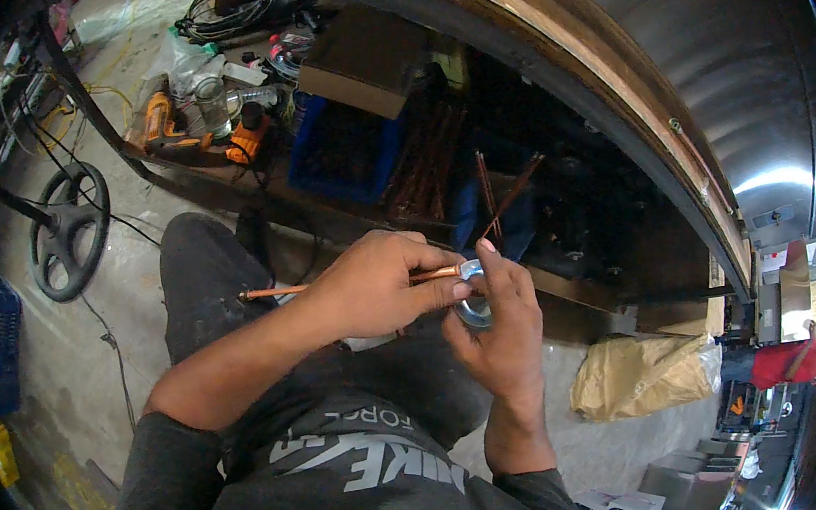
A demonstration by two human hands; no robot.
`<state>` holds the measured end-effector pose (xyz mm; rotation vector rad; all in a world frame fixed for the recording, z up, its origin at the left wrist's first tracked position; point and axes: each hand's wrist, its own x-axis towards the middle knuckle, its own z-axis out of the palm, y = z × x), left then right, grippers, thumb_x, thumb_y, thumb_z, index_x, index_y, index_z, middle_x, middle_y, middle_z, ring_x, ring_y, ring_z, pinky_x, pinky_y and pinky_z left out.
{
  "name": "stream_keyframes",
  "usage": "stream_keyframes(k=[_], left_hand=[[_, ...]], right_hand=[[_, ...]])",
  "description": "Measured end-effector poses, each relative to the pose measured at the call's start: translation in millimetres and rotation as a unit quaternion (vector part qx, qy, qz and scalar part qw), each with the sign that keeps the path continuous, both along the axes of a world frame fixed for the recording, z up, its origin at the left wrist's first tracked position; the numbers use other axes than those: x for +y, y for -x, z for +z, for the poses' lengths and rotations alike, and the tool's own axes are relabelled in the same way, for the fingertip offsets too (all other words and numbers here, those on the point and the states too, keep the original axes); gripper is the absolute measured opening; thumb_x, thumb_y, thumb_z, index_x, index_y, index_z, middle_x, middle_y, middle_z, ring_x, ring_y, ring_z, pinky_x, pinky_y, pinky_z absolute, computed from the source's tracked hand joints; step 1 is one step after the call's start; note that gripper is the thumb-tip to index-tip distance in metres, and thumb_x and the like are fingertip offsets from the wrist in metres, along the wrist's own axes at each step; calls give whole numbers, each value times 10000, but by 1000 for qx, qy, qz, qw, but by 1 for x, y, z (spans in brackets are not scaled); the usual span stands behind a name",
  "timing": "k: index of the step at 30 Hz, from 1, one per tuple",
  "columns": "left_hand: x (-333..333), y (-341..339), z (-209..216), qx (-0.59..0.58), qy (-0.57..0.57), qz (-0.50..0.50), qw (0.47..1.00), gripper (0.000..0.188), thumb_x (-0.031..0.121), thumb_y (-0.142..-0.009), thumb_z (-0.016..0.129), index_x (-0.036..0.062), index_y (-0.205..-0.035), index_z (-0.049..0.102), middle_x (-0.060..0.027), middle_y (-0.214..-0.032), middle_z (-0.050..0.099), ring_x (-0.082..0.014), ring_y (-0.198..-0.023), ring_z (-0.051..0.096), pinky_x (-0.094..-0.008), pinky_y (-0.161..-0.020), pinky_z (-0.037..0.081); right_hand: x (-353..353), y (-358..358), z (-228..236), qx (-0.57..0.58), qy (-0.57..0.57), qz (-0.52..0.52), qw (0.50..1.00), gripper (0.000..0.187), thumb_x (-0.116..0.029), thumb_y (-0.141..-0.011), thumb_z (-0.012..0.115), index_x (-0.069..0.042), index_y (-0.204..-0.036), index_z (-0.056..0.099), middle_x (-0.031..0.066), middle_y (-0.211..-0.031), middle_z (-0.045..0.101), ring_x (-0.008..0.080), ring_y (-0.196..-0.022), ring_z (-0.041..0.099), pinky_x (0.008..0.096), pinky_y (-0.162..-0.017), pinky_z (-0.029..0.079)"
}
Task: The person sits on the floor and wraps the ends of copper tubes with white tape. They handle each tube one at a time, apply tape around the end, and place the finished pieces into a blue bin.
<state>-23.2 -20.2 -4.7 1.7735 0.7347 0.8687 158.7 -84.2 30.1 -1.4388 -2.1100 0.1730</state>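
A thin copper tube [434, 275] lies across in front of my body, with my left hand [379, 280] closed around its middle. Its far-left end sticks out past my wrist, above my knee. In my right hand [506, 319] is a shiny roll of tape [476, 314], pinched between thumb and fingers. A pale, glossy strip wraps or touches the tube's right end, where the fingertips of both hands meet. Whether the strip is stuck to the tube I cannot tell.
Beyond my hands runs a low shelf with a blue crate [306, 171], a cardboard box [360, 56], an orange drill [161, 122] and several copper tubes [518, 190]. A dark handwheel [70, 231] stands left. A yellow-brown sack [643, 376] lies right; a person in red [786, 365] is farther off.
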Motion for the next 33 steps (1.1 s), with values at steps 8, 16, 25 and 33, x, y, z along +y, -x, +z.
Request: stream_keyframes(k=[8, 16, 25, 33], left_hand=[[0, 2, 10, -14, 71, 94, 993, 219, 194, -869, 736, -6, -803, 676, -59, -655, 546, -125, -610, 492, -308, -566, 404], [-1, -3, -4, -63, -40, 143, 987, 153, 156, -857, 744, 11, -838, 700, -84, -705, 620, -108, -598, 500, -285, -549, 404], [-2, -7, 0, 62, 46, 73, 994, 165, 176, -881, 725, 12, -876, 699, -82, -647, 624, -102, -563, 505, -283, -528, 414], [-4, -12, -15, 63, 70, 36, 995, 185, 188, -911, 696, 7, -874, 688, -86, -633, 612, -99, -562, 513, -278, -535, 436]], right_hand=[[7, 6, -13, 25, -99, 25, 995, 682, -120, -707, 794, -19, -1327, 529, 168, -1057, 638, 373, -1039, 578, 427, -868, 506], [8, 10, -28, 157, -33, 23, 987, 479, -156, -873, 591, 49, -1302, 531, 239, -1190, 560, 371, -1075, 573, 423, -948, 460], [6, 1, -51, 275, 119, 3, 954, 299, -131, -900, 591, 31, -1150, 557, 220, -1137, 579, 370, -1050, 585, 394, -920, 463], [1, -8, -52, 300, 235, 5, 925, 361, -130, -908, 582, 22, -1233, 538, 213, -1133, 589, 388, -1077, 580, 403, -932, 456]])
